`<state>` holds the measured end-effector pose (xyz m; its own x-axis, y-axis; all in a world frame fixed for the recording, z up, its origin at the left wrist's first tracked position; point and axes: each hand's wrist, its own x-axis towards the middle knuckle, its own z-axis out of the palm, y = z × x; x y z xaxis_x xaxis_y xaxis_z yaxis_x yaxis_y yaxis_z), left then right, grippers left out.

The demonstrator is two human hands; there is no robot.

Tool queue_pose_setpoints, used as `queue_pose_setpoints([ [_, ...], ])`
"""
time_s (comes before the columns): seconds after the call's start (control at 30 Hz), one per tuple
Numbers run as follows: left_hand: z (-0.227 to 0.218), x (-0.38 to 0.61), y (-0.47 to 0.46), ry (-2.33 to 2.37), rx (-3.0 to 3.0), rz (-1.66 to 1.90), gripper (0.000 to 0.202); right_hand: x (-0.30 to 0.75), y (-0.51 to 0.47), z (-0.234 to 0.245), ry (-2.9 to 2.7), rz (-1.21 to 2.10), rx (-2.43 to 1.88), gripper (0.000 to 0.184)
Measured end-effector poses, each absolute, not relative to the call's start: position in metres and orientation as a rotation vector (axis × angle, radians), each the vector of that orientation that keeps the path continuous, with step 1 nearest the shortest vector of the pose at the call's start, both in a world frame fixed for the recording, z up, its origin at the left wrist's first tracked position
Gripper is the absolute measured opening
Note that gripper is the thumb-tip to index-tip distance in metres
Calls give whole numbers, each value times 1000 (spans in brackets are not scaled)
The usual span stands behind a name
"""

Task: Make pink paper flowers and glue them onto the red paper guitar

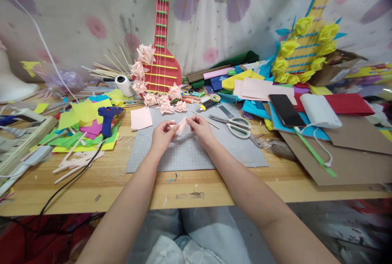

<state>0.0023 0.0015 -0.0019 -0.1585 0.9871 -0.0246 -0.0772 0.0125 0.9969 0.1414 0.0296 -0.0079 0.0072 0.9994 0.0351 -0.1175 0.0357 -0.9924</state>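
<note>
Over the grey cutting mat (196, 162), a small pale pink piece of paper (181, 126) is pinched between my two hands. My left hand (163, 135) is closed on its left side. Fingers of my right hand (200, 128) grip its upper right corner. A stack of square pink paper (141, 118) lies at the mat's upper left. Scissors with pale green handles (239, 128) rest to the right of my right hand. Behind my hands, pink paper flowers (165, 105) sit along the base of a red lute-shaped craft (162, 68) with yellow and green bars.
A blue hot glue gun (108, 120) stands among coloured paper scraps on the left, its cable crossing the table edge. A power strip (24, 143) is far left. On the right lie a phone (286, 110), a white power bank (320, 110) and brown cardboard (312, 166).
</note>
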Motion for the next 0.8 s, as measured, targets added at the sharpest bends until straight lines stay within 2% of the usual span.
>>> queue_pose_setpoints([
  [0.1,0,7,1,1178,954,1372,47,141,28,-6,-1084,1273,-1066,34],
  [0.27,-1,20,1,1101,822,1394,43,131,22,-8,-1015,1360,-1035,36],
  [0.4,-4,21,3,1153,756,1388,37,136,26,-2,-1106,1295,-1149,31],
  [0.47,-4,16,4,1163,734,1412,33,154,32,10,-1230,1117,-1266,24],
  [0.57,-4,6,6,1154,663,1474,29,204,40,30,-1453,598,-1528,14],
  [0.67,-2,-2,8,1119,575,1525,24,261,42,41,-1712,362,-1929,9],
  [0.73,0,-5,10,1101,520,1552,21,292,40,39,-1911,276,-2112,19],
  [0.8,1,-6,11,1085,484,1567,19,311,37,33,-2185,197,-2037,28],
])
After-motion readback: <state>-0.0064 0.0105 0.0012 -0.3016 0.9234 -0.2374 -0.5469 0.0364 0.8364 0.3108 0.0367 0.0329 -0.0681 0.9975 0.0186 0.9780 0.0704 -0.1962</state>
